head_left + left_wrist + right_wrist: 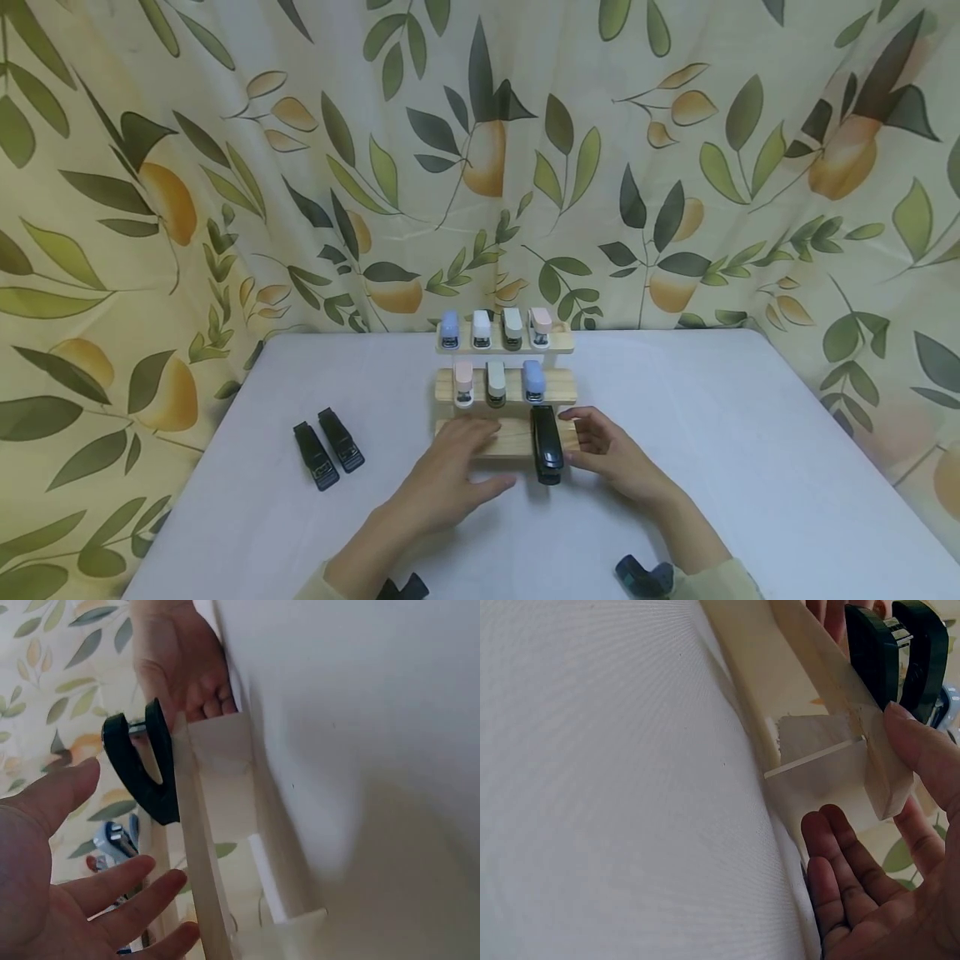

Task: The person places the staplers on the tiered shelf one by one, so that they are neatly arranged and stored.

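Observation:
A tiered wooden display stand [506,442] sits on the table, with a black stapler [548,446] lying across the right part of its lowest step and jutting past the front edge. My left hand [453,475] is at the left end of that step, fingers spread and thumb apart; the left wrist view shows nothing in its grasp. At the other end, my right hand [611,458] holds the step between thumb and index finger, close beside the stapler. Its remaining fingers [847,862] bend loosely below the step. Small pastel staplers [495,383] stand on the upper steps.
Two more black staplers [316,455] lie side by side on the white tablecloth [300,550] to the left. Behind the table hangs a leaf-and-fruit patterned curtain [480,250]. Dark wrist devices [643,577] show near both sleeves.

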`<state>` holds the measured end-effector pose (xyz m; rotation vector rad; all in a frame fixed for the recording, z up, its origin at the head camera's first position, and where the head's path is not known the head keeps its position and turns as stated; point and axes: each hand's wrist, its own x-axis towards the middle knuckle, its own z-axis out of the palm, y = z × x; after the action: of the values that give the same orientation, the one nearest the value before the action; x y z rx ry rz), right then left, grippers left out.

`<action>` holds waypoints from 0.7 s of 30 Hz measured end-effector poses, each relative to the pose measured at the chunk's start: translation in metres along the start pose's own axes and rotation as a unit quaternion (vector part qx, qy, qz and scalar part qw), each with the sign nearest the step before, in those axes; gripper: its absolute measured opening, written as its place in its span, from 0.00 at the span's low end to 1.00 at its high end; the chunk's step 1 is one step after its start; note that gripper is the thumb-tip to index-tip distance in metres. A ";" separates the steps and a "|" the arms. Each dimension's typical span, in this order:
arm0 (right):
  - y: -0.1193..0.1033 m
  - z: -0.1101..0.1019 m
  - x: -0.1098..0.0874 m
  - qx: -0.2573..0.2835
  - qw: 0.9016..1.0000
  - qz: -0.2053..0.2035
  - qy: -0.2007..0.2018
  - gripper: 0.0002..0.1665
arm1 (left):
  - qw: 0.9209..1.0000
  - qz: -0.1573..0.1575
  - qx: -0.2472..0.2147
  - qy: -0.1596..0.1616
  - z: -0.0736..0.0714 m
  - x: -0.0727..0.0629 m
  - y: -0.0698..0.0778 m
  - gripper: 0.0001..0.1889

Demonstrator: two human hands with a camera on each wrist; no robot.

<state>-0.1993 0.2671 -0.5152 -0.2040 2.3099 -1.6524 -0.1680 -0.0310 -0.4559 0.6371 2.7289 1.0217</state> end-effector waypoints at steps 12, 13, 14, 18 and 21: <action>-0.002 0.000 0.000 -0.008 1.000 -0.012 0.002 0.37 | 1.000 0.000 0.009 0.017 -0.014 -0.014 -0.015 0.36; -0.001 0.000 0.000 -0.009 1.000 -0.014 0.001 0.37 | 1.000 -0.001 0.012 0.020 -0.016 -0.016 -0.016 0.36; -0.001 0.000 0.000 -0.008 1.000 -0.012 0.003 0.37 | 1.000 -0.001 0.014 0.022 -0.017 -0.017 -0.017 0.36; -0.001 0.000 -0.001 -0.007 1.000 -0.012 0.002 0.37 | 0.999 -0.011 0.010 0.030 -0.024 -0.022 -0.021 0.35; -0.002 0.000 -0.001 -0.004 1.000 -0.012 0.003 0.37 | 0.999 -0.028 0.001 0.033 -0.028 -0.023 -0.023 0.35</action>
<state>-0.1983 0.2673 -0.5133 -0.2296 2.3268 -1.6573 -0.1627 -0.0732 -0.4502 0.5342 2.7876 1.0470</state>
